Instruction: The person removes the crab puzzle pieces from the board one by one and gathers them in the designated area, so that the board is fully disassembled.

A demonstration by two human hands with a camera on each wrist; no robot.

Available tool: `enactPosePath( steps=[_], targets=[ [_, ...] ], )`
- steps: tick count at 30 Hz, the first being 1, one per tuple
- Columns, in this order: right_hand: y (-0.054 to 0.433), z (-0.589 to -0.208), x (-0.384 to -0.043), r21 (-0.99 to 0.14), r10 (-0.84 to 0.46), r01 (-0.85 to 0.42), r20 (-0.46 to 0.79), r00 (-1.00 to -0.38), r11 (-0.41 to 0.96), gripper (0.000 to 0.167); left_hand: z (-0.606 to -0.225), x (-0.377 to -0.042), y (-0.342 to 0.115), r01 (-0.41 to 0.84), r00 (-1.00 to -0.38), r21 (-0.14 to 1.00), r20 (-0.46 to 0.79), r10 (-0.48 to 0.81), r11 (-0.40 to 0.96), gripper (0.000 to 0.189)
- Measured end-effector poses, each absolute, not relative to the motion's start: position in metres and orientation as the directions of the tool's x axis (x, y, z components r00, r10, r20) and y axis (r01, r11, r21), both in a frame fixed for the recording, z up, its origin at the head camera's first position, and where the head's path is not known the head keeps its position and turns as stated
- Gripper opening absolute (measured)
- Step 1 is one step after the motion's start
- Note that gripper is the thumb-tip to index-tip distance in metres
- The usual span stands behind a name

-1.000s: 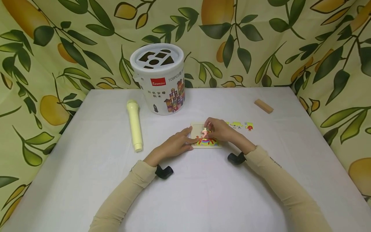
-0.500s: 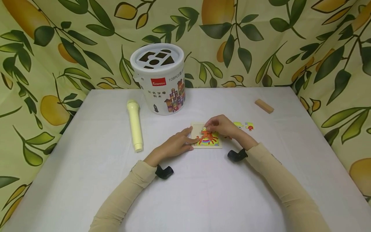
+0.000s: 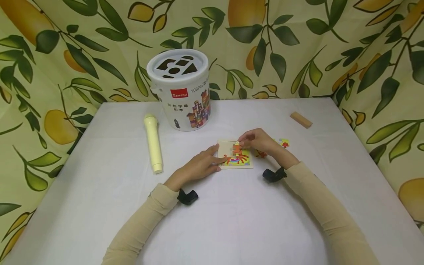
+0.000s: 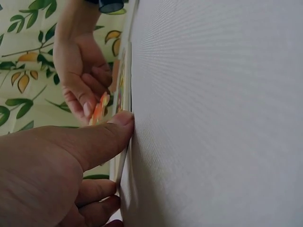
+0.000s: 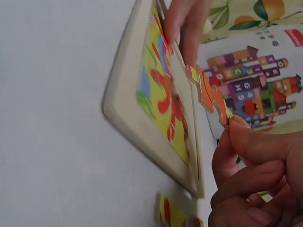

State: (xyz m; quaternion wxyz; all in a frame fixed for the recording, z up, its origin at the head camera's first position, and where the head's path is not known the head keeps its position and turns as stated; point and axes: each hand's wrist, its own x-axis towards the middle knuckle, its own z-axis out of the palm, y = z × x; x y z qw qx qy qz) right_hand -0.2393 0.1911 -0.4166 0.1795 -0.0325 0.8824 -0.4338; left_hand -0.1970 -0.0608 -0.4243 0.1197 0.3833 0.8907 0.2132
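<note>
The person's right hand (image 3: 260, 141) is pinching an orange puzzle piece (image 3: 237, 149) between thumb and fingertips, tilting it just above a small pale puzzle tray (image 3: 224, 147). The left hand (image 3: 203, 163), near but apart from the right, is holding the tray's left side, thumb and fingers gripping its edges while one finger is lying over the picture. The tray is lying flat, its near part showing red and rainbow shapes on yellow. Loose pieces (image 3: 284, 142) are lying just right of it, partly hidden from me by the right arm. Farther out, a cream microphone (image 3: 153, 143) is lying at left, a white lidded bucket (image 3: 185, 97) is standing behind, and a wooden block (image 3: 300, 120) is resting at far right. A leaf-and-fruit-patterned curtain (image 3: 106, 62) is hanging behind the white-covered table (image 3: 212, 228).
</note>
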Motion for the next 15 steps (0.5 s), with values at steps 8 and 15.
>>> enactPosePath(
  steps=[8,15],
  targets=[
    [0.238,-0.413,-0.223,-0.734,-0.085,0.170,-0.297,-0.951,0.657,0.028,-0.424,-0.196,-0.060,0.638,-0.663,0.485,-0.048,0.747,0.598,0.040],
    [0.282,-0.413,-0.205,-0.679,0.027,0.244,-0.314,-0.949,0.692,0.035,-0.424,-0.198,-0.063,0.622,-0.666,0.503,-0.061,0.743,0.600,0.041]
  ],
)
